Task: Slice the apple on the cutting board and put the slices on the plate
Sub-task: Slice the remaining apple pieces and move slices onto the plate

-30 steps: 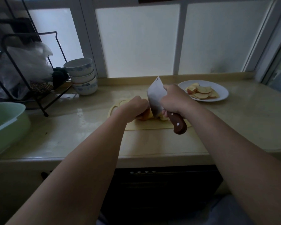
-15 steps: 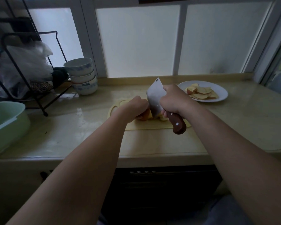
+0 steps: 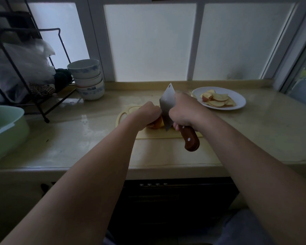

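**Cleaver tip rose as slicing went on**

Tilting up since 1 second before, the cleaver (image 3: 167, 105) stood with its tip higher above the cutting board (image 3: 125, 113) and its lower corner down beside the apple (image 3: 156, 123). The right hand (image 3: 185, 110) had its grip wrapped tight around the cleaver's brown wooden handle, whose rounded end stuck out toward the camera. The left hand (image 3: 146, 114) pressed down over the apple piece, grip curled closed on it, just left of the blade; only an orange-red edge of the fruit showed beneath the knuckles. Both hands had hardly shifted. To the right on the table (image 3: 254, 131), near the board, a white plate (image 3: 238, 101) carried a pile of apple slices (image 3: 217, 100). At the far left, 3 stacked bowls (image 3: 87, 78) stood by a black wire rack (image 3: 25, 68), with a green basin (image 3: 5, 128) at the table's edge.
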Available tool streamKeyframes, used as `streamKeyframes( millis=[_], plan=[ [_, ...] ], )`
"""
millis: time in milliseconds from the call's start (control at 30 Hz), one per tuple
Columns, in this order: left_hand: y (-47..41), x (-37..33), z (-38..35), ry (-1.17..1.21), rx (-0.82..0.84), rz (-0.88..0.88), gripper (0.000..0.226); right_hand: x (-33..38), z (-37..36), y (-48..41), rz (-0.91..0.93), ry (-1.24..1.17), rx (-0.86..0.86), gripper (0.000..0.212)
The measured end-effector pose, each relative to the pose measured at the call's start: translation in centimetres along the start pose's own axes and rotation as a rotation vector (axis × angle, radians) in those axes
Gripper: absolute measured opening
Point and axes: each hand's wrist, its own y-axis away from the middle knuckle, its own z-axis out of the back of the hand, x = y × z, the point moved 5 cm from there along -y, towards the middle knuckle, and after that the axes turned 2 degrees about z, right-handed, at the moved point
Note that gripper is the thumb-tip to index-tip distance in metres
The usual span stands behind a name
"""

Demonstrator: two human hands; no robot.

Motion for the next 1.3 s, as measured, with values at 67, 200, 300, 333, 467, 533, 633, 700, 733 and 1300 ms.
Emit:
streamKeyframes(
  millis=[67,200,300,333,467,533,633,700,733,1300],
  plan=[
    [0.1,-0.1,0.1,-0.017,-0.021,-0.012,0.018,0.3,0.1,0.0,-0.001,0.027,0.005,0.038],
    [0.1,-0.1,0.1,-0.026,-0.032,-0.047,0.021,0.6,0.0,-0.3,0.007,0.056,0.001,0.039],
    [0.2,0.0,0.2,-0.016,-0.029,-0.072,0.020,0.6,-0.4,-0.6,-0.002,0.056,0.008,0.032],
    [0.4,-0.1,0.2,-0.013,-0.028,-0.079,0.020,0.6,-0.6,-0.7,-0.004,0.063,0.009,0.029],
    [0.7,-0.1,0.3,-0.007,-0.013,-0.113,0.024,0.6,-1.2,-1.1,-0.008,0.112,-0.006,0.025],
    [0.7,-0.1,0.3,0.014,0.006,-0.127,0.026,0.5,-1.9,-1.5,-0.010,0.112,-0.005,0.030],
    [1.1,-0.2,0.2,0.038,0.015,-0.136,0.030,0.4,-3.2,-2.2,-0.007,0.123,0.004,0.050],
    [1.4,-0.2,0.3,0.057,0.013,-0.137,0.037,0.4,-3.8,-2.7,-0.001,0.144,0.019,0.057],
    [1.4,-0.2,0.3,0.062,0.008,-0.142,0.039,0.5,-3.9,-2.9,-0.001,0.151,0.021,0.056],
    [1.3,0.5,0.5,0.101,-0.080,-0.144,0.016,-2.5,-1.9,-1.7,-0.009,-0.021,0.053,0.050]
  ],
)
